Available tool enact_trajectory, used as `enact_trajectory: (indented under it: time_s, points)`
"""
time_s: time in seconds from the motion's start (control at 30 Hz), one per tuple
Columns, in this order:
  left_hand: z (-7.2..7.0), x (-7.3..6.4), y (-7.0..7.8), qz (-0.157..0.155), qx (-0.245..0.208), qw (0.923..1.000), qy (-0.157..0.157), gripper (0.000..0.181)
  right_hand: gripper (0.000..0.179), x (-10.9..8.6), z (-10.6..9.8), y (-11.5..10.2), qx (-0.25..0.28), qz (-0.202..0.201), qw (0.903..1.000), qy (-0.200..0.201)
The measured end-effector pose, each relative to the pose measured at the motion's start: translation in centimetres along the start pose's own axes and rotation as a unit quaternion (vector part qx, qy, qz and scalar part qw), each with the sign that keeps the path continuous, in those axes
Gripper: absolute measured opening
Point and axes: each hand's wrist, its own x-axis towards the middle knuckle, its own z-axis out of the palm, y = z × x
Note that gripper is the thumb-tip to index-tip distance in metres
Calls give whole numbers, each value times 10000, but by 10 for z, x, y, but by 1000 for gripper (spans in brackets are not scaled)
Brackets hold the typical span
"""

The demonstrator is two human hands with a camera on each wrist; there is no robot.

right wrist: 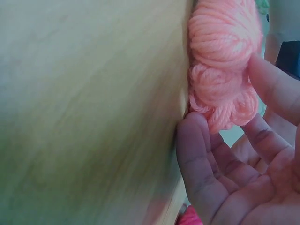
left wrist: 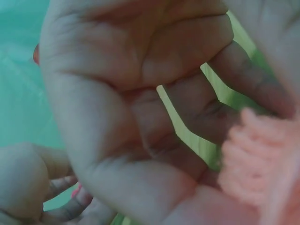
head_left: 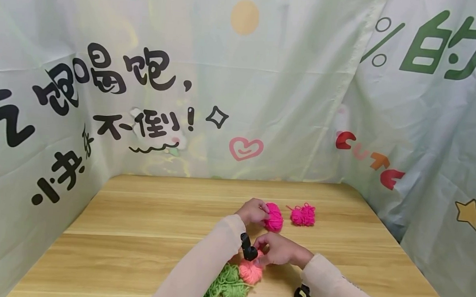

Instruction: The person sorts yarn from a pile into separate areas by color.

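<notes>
My left hand (head_left: 253,211) holds the left side of a bright magenta yarn skein (head_left: 275,218), with fingertips against its strands. Nearer the front, my right hand (head_left: 281,249) has thumb and fingers about one end of a peach yarn skein (head_left: 250,272). The right wrist view shows that peach skein (right wrist: 222,42) on the wood, with the thumb on one side and fingers curled at its looped end. In the left wrist view the right hand's palm (left wrist: 117,117) fills the middle, and the left hand (left wrist: 23,183) shows at lower left with a speck of magenta among its fingers.
A smaller magenta yarn bundle (head_left: 303,215) lies to the right of the held one. Green yarn (head_left: 230,286) is heaped beside the peach skein, partly behind the left sleeve. Printed cloth (head_left: 286,124) hangs around the wooden table (head_left: 141,215).
</notes>
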Motion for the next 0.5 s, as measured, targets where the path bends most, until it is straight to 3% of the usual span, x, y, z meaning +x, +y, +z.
enact_trajectory:
  time_s: [0.1,0.2,0.5]
  points:
    - [0,2,-3,56,-558,9976,-414,11,15,-1,1,0,-30,-12,10000,51]
    - [-2,4,-4,27,-1091,9904,-844,17,15,-1,1,-1,-91,-23,9999,87]
    - [-3,5,-8,11,-1819,9717,-1510,32,17,-2,0,1,-338,55,9994,110]
